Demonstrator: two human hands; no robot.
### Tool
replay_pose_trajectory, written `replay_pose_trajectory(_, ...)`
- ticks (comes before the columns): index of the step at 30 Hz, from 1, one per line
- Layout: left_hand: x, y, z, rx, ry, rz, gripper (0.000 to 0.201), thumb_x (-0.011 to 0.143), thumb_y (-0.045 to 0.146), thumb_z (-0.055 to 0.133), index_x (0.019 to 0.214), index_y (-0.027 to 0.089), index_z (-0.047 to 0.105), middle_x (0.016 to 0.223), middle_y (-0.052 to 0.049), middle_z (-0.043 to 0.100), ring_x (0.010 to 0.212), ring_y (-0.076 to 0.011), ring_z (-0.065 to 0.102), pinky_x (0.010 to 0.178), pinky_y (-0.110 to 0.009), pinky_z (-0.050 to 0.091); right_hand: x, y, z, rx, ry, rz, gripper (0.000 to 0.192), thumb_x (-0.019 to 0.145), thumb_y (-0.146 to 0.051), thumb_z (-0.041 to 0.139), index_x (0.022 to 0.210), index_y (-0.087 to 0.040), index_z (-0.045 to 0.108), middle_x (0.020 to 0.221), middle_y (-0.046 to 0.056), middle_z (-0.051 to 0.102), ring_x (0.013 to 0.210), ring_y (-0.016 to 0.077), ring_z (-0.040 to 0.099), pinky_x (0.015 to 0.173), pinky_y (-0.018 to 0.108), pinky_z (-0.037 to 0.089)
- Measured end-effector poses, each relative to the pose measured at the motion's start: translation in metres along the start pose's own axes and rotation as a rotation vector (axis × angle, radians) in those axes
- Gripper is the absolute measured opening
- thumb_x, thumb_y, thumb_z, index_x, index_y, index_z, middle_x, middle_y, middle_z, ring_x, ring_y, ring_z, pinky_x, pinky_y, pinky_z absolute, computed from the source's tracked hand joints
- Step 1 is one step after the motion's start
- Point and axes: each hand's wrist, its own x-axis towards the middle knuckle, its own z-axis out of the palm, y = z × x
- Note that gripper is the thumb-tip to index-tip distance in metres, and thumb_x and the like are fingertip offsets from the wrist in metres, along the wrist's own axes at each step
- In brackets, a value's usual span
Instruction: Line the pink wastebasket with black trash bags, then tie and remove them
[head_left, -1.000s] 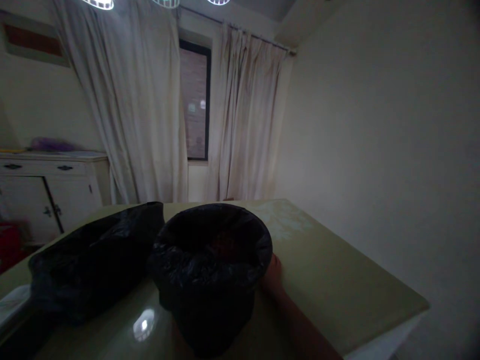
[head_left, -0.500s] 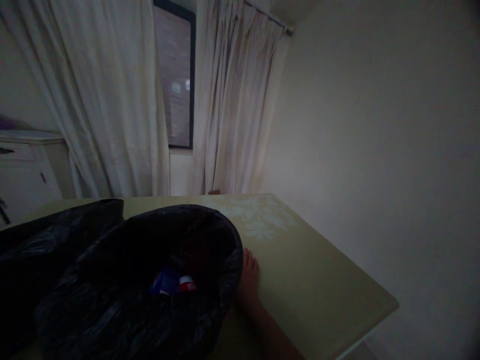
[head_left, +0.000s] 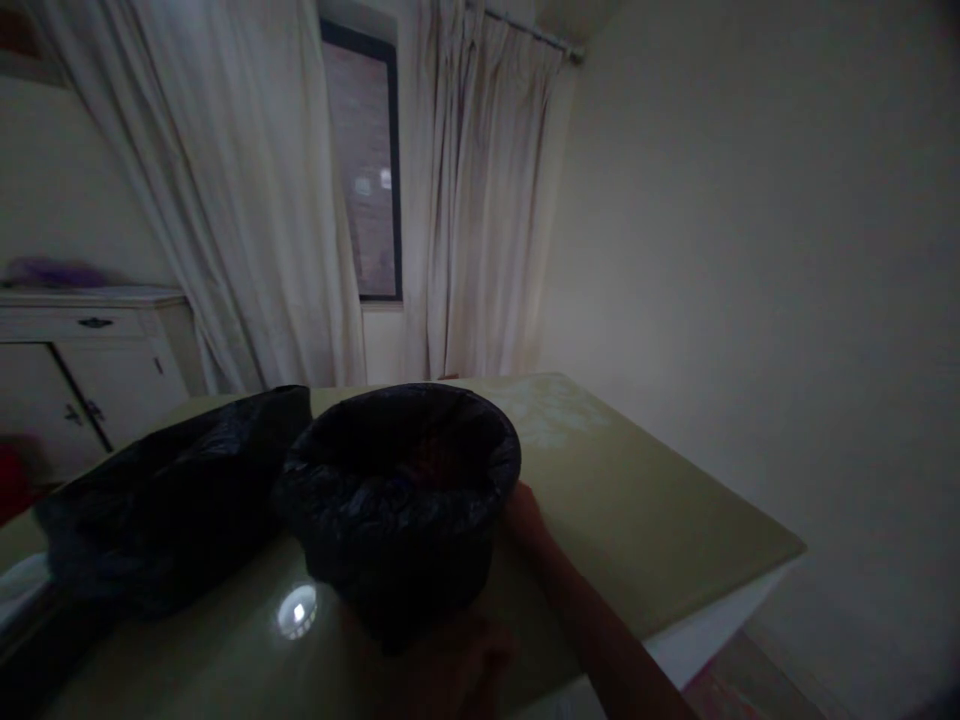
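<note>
A bin lined with a black plastic bag (head_left: pixel 397 540) is at the middle of the table, its open mouth tipped slightly toward me. Something reddish lies in the dark inside, too dim to name. My right hand (head_left: pixel 525 512) holds the bin's right side, its fingers mostly hidden behind the liner. Low in front of the bin's base is my left hand (head_left: pixel 457 665), dark and smeared, so its grip is unclear. Left of the bin, a second black plastic bag (head_left: pixel 187 490) lies spread over the table.
The pale green table (head_left: pixel 660 510) has its right corner near a bare wall. A white cabinet (head_left: pixel 120 350) stands at the back left, beside long curtains (head_left: pixel 262 200) and a window (head_left: pixel 364 170). A red object (head_left: pixel 15 480) shows at the left edge, and something whitish (head_left: pixel 26 580) below it.
The bin appears smaller and farther from me, more of its outer side showing. The blue and red-and-white items inside are no longer visible. My left hand has come into view at the bottom.
</note>
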Motion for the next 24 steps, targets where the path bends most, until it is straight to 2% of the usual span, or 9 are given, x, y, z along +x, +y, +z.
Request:
replay_pose_trajectory(1, -0.008, -0.010, -0.009, 0.113, 0.194, -0.031, 0.029, 0.101, 0.051, 0.061, 0.115, 0.037, 0.082, 0.116, -0.012, 0.080, 0.113, -0.0382, 0.075, 0.102, -0.058, 0.059, -0.002, 0.000, 0.001, 0.044, -0.011, -0.009, 0.044, 0.102, -0.039, 0.047, 0.105, -0.012, 0.082, 0.116, 0.018, 0.080, 0.112, 0.0304, 0.072, 0.101, 0.037, 0.052)
replay_pose_trajectory(3, -0.027, -0.028, -0.025, 0.234, 0.448, -0.081, 0.028, 0.099, 0.050, 0.060, 0.104, 0.037, 0.084, 0.107, -0.009, 0.083, 0.101, -0.0369, 0.078, 0.093, -0.053, 0.063, -0.009, -0.004, 0.002, 0.183, -0.037, -0.018, 0.057, 0.105, -0.051, 0.040, 0.096, -0.013, 0.082, 0.106, 0.016, 0.081, 0.104, 0.0291, 0.073, 0.096, 0.038, 0.054)
replay_pose_trajectory(6, -0.056, -0.051, -0.045, 0.277, 0.651, -0.068, 0.027, 0.096, 0.051, 0.062, 0.100, 0.036, 0.084, 0.101, -0.009, 0.084, 0.093, -0.0377, 0.080, 0.084, -0.051, 0.065, -0.022, -0.019, 0.002, 0.610, -0.054, 0.028, 0.071, 0.102, -0.071, 0.036, 0.107, -0.016, 0.081, 0.108, 0.015, 0.082, 0.102, 0.0291, 0.075, 0.091, 0.040, 0.058)
replay_pose_trajectory(9, -0.079, -0.069, -0.060, 0.305, 0.829, -0.036, 0.026, 0.092, 0.051, 0.066, 0.099, 0.032, 0.082, 0.105, -0.012, 0.082, 0.101, -0.0412, 0.078, 0.089, -0.057, 0.064, -0.032, -0.039, -0.006, 0.957, -0.047, 0.044, 0.073, 0.099, -0.073, 0.037, 0.128, -0.018, 0.076, 0.122, 0.016, 0.080, 0.111, 0.0300, 0.076, 0.093, 0.041, 0.061)
replay_pose_trajectory(11, -0.085, -0.078, -0.068, 0.322, 0.908, -0.050, 0.029, 0.089, 0.049, 0.068, 0.106, 0.029, 0.080, 0.113, -0.014, 0.081, 0.110, -0.0432, 0.075, 0.097, -0.062, 0.061, -0.035, -0.052, -0.015, 1.002, 0.008, 0.008, 0.070, 0.099, -0.064, 0.033, 0.133, -0.017, 0.072, 0.131, 0.017, 0.077, 0.119, 0.0302, 0.075, 0.098, 0.043, 0.061)
replay_pose_trajectory(13, -0.083, -0.083, -0.076, 0.271, 0.940, -0.073, 0.043, 0.086, 0.048, 0.070, 0.123, 0.026, 0.073, 0.126, -0.016, 0.078, 0.118, -0.0433, 0.072, 0.103, -0.064, 0.058, -0.035, -0.063, -0.024, 0.995, 0.091, -0.053, 0.065, 0.096, -0.057, 0.037, 0.137, -0.017, 0.068, 0.140, 0.016, 0.074, 0.126, 0.0301, 0.073, 0.103, 0.044, 0.060)
replay_pose_trajectory(17, -0.061, -0.081, -0.089, 0.003, 0.928, -0.016, 0.064, 0.090, 0.053, 0.068, 0.145, 0.024, 0.055, 0.143, -0.018, 0.071, 0.123, -0.0370, 0.073, 0.100, -0.055, 0.062, -0.029, -0.076, -0.039, 1.153, 0.220, -0.176, 0.053, 0.080, -0.043, 0.072, 0.130, -0.025, 0.069, 0.137, 0.009, 0.076, 0.121, 0.0262, 0.073, 0.108, 0.042, 0.058)
replay_pose_trajectory(21, -0.045, -0.069, -0.095, -0.092, 1.059, 0.037, 0.065, 0.096, 0.061, 0.062, 0.147, 0.022, 0.052, 0.139, -0.017, 0.071, 0.122, -0.0342, 0.074, 0.101, -0.052, 0.062, -0.023, -0.079, -0.053, 1.328, 0.300, -0.216, 0.063, 0.070, -0.036, 0.090, 0.129, -0.028, 0.069, 0.129, 0.005, 0.078, 0.109, 0.0211, 0.075, 0.104, 0.040, 0.059)
replay_pose_trajectory(24, -0.045, -0.048, -0.093, 0.048, 1.209, 0.112, 0.063, 0.102, 0.057, 0.058, 0.154, 0.022, 0.049, 0.150, -0.020, 0.061, 0.134, -0.0355, 0.065, 0.104, -0.053, 0.059, -0.021, -0.079, -0.067, 1.265, 0.313, -0.276, 0.065, 0.076, -0.048, 0.090, 0.134, -0.027, 0.068, 0.133, 0.006, 0.077, 0.114, 0.0224, 0.074, 0.110, 0.043, 0.056)
